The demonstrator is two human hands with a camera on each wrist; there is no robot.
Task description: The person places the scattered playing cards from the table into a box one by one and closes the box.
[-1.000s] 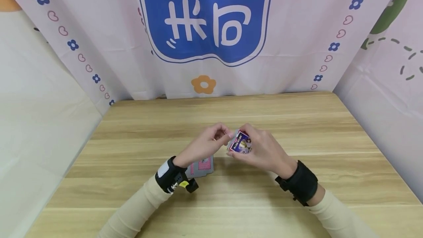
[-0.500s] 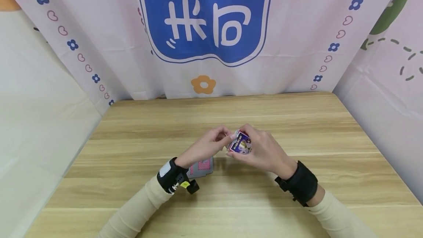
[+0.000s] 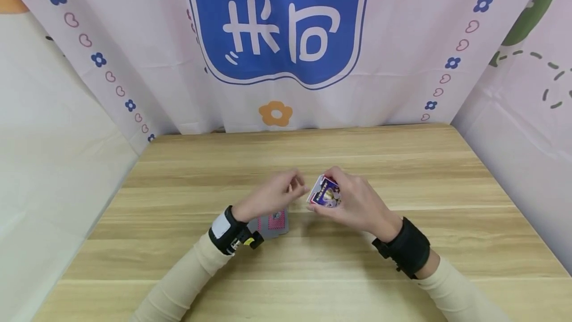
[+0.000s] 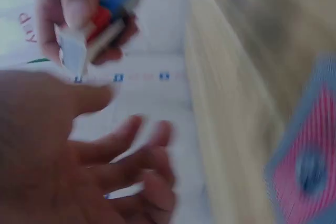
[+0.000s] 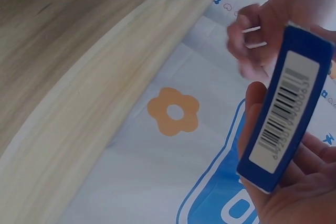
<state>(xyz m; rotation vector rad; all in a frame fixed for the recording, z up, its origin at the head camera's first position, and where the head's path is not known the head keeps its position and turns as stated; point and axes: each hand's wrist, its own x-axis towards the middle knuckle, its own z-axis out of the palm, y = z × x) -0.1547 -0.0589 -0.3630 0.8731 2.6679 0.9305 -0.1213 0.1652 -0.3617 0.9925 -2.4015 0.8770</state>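
Observation:
My right hand (image 3: 363, 207) grips a small playing-card box (image 3: 329, 195) above the table, thumb and fingers on opposite edges. Its printed front is dark purple with a red border. In the right wrist view a blue end of the box (image 5: 310, 51) bears a white barcode label. At the opposite end, in the left wrist view, a pale flap (image 4: 73, 51) sticks out. My left hand (image 3: 279, 192) hovers just left of the box, holding nothing, fingers loosely bent and apart. Below its wrist lie grey-edged playing cards (image 3: 276, 223) with pink-patterned backs, partly hidden by the hand.
The wooden table (image 3: 380, 272) runs back to a hanging white cloth (image 3: 380, 98) with a blue emblem and an orange flower (image 3: 275, 114). Pale cloth sides flank the table. Both wrists wear black camera straps.
My left hand moved in to the box's left end and touched it, then drew back left. The pale flap there now shows uncovered. The right hand and box stayed nearly still.

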